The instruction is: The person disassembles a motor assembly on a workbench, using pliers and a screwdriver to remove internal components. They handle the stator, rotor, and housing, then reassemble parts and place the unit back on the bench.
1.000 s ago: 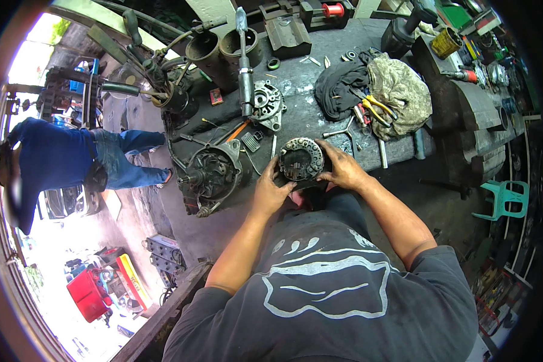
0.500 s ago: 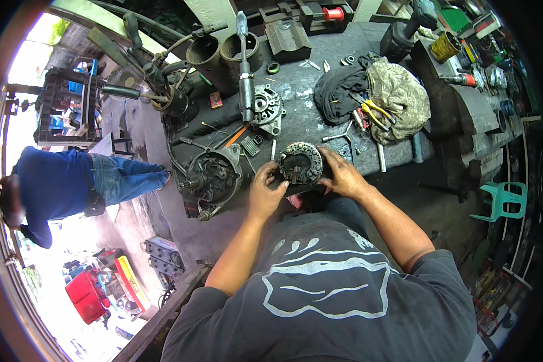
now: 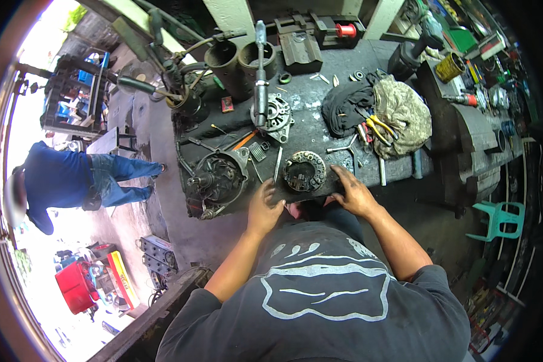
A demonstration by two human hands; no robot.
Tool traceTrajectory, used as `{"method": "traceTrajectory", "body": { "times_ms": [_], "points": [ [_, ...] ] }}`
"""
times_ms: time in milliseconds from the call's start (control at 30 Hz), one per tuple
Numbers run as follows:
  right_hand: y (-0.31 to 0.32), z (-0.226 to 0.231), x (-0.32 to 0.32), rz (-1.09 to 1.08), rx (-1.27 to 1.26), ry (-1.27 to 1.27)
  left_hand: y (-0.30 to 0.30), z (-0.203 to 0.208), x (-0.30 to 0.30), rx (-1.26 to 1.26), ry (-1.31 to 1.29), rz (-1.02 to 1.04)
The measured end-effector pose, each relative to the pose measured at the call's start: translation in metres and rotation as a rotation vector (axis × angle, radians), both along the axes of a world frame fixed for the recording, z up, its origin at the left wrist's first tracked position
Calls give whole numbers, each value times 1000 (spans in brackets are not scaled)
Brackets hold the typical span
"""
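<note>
A round, greasy alternator stator ring point(image 3: 321, 176) lies near the front edge of the bench, showing metal parts around its rim and a dark middle. My left hand point(image 3: 265, 211) is just left of it at the bench edge, fingers apart and holding nothing. To its right, my right hand point(image 3: 355, 196) is open too, fingertips close to the ring without gripping it. A thin metal rod point(image 3: 278, 164) lies just beyond my left fingers. Farther left sits an alternator body point(image 3: 214, 181) with its rotor shaft showing. Behind the ring is a silver end housing point(image 3: 277, 114).
An air ratchet point(image 3: 261, 84) stands across the end housing. A three-way wrench point(image 3: 347, 149), yellow-handled pliers point(image 3: 381, 128) and rags point(image 3: 404, 105) lie to the right. Metal cylinders point(image 3: 222, 66) stand at the back. Another person point(image 3: 72, 184) is off to the left.
Both my hands have let go of the stator ring and drawn apart from it; it now rests on the bench. The whole view has shifted slightly.
</note>
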State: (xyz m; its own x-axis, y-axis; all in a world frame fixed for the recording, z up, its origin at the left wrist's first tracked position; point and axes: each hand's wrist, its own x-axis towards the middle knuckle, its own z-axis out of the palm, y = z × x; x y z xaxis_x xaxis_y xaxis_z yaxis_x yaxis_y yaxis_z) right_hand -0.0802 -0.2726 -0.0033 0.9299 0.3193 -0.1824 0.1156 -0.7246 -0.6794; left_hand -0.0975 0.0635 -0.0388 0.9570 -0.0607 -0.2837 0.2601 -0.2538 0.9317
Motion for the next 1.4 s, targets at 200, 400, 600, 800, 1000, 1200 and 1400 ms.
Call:
{"method": "traceTrajectory", "body": {
  "times_ms": [200,400,600,800,1000,1200,1400],
  "points": [
    [-13,25,51,-261,106,-9,34,7,-54,152,-13,119],
    [69,29,203,-235,157,223,35,16,-111,237,-31,416],
    [137,13,271,-109,-64,398,-13,23,-181,143,-75,770],
    [81,0,288,-48,-53,147,-84,7,-254,84,44,1029],
    [-52,30,222,-222,321,223,-126,36,-222,22,66,908],
    [-77,119,96,12,561,116,-156,124,-95,-368,-271,418],
    [-41,148,51,407,418,33,-152,171,-62,-865,-313,418]
  ]
}}
